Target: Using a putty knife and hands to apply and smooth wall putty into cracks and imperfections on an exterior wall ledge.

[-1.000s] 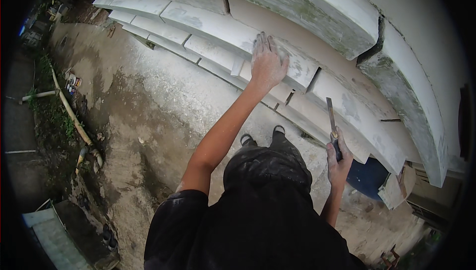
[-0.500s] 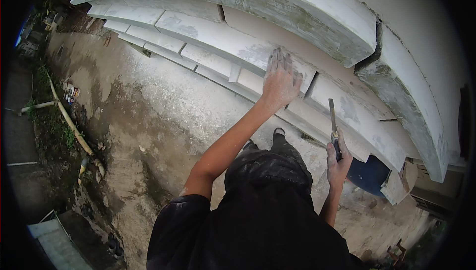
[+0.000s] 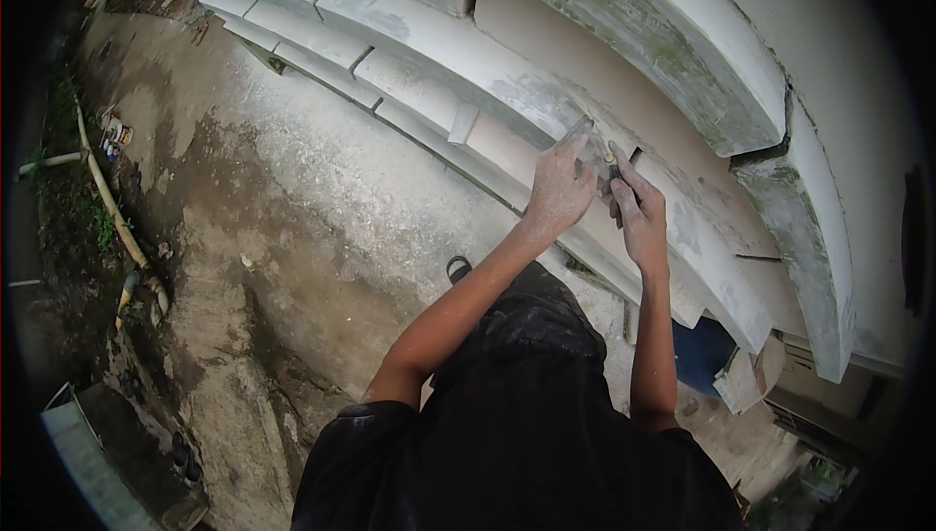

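Note:
My right hand (image 3: 639, 214) is closed round the dark handle of a narrow-bladed tool (image 3: 613, 168), like a chisel or scraper. Its blade tilts up and left, partly lost against the pale slab and my left fingers. Close beside it is my left hand (image 3: 564, 185), its index finger stretched and thumb apart, whitened with dust. Whether those fingers touch the blade is hard to see. Both hands are over a long curved white slab edge (image 3: 439, 48) with grey smeared patches, one of several stepped ledges.
A thicker weathered ledge (image 3: 634, 53) overhangs at the upper right, with a dark gap at its joint. A blue object (image 3: 704, 355) stands beneath the ledges' right end. Stained concrete ground (image 3: 273, 209) spreads to the left. A bamboo pole (image 3: 112, 209) lies by plants further out.
My left hand has lifted off the slab's face and drawn in beside the tool. My right hand has risen up and left with the tool, bringing both hands together.

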`<move>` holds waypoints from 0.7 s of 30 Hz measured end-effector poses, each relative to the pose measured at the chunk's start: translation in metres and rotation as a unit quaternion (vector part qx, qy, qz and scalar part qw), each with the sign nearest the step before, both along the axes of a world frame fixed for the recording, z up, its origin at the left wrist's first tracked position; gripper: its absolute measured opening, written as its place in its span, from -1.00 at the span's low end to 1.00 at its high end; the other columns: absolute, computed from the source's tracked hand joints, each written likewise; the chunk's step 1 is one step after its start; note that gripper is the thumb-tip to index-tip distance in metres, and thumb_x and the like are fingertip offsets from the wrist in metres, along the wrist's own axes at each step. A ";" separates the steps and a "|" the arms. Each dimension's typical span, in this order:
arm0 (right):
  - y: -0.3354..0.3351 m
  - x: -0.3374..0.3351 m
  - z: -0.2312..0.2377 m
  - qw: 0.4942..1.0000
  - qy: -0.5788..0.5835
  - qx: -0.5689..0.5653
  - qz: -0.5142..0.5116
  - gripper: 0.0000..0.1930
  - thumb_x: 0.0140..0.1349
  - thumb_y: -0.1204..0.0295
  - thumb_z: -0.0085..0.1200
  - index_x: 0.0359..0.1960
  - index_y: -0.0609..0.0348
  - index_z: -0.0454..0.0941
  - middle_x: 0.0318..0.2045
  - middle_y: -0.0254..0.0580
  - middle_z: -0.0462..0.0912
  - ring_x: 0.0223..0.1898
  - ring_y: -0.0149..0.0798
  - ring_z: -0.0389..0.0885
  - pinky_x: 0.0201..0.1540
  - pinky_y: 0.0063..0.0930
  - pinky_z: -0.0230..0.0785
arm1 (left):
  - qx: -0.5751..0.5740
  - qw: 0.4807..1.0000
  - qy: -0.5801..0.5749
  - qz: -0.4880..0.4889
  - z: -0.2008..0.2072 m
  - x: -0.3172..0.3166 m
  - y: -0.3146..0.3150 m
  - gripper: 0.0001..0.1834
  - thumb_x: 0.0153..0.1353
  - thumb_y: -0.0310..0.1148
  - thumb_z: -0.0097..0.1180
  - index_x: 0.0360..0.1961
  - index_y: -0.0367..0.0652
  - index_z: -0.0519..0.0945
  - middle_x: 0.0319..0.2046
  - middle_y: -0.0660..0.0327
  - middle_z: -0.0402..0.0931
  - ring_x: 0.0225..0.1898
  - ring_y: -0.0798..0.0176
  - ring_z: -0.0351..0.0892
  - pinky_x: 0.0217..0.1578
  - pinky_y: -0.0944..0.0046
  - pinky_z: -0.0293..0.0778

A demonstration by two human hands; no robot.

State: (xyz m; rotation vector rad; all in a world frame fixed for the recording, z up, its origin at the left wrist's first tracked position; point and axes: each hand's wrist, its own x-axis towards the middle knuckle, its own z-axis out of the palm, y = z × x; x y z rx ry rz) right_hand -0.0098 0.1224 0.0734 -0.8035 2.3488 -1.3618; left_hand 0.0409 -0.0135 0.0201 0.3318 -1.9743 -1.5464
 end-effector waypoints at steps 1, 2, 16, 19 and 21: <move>-0.004 -0.005 -0.001 1.000 0.001 0.008 0.009 -0.50 0.37 0.38 -0.07 0.37 0.04 0.40 -0.58 -0.44 0.39 -0.58 -0.54 0.27 -0.49 -0.59 0.19 | 0.008 1.000 0.001 0.009 -0.001 -0.005 0.001 -0.46 0.11 -0.53 0.00 0.15 -0.55 0.42 0.16 -0.38 0.41 0.25 -0.30 0.39 0.29 0.01 0.32; -0.007 -0.009 0.000 0.998 -0.056 -0.004 -0.002 -0.49 0.38 0.40 -0.08 0.37 0.07 0.39 -0.59 -0.44 0.36 -0.59 -0.54 0.26 -0.51 -0.59 0.18 | 0.003 1.000 -0.010 0.004 -0.002 -0.011 0.003 -0.38 0.11 -0.53 0.00 0.23 -0.56 0.30 0.24 -0.40 0.29 0.29 -0.34 0.30 0.32 -0.01 0.26; -0.024 -0.053 -0.024 0.998 -0.057 -0.005 -0.018 -0.57 0.42 0.32 -0.03 0.28 0.17 0.49 -0.58 -0.51 0.45 -0.67 -0.61 0.22 -0.66 -0.62 0.01 | 0.135 0.989 -0.021 -0.056 0.012 -0.044 0.001 -0.17 0.01 -0.48 0.04 0.30 -0.59 0.03 0.31 -0.58 -0.03 0.36 -0.58 -0.01 0.38 -0.12 0.08; -0.018 -0.053 -0.023 0.996 -0.078 0.015 -0.034 -0.56 0.41 0.32 0.01 0.26 0.21 0.50 -0.46 -0.42 0.56 -0.56 -0.56 0.37 -0.54 -0.62 0.21 | 0.110 0.992 -0.027 -0.057 0.008 -0.047 0.002 -0.11 0.00 -0.46 0.04 0.33 -0.61 -0.03 0.33 -0.59 -0.08 0.37 -0.59 -0.05 0.40 -0.12 0.05; -0.019 -0.056 -0.024 0.997 -0.067 0.018 -0.029 -0.56 0.40 0.32 0.01 0.25 0.23 0.51 -0.39 -0.38 0.59 -0.49 -0.53 0.43 -0.44 -0.61 0.28 | 0.096 0.995 -0.027 -0.033 0.007 -0.051 0.005 -0.08 -0.02 -0.47 0.03 0.34 -0.64 -0.07 0.34 -0.60 -0.12 0.38 -0.59 -0.07 0.41 -0.12 0.04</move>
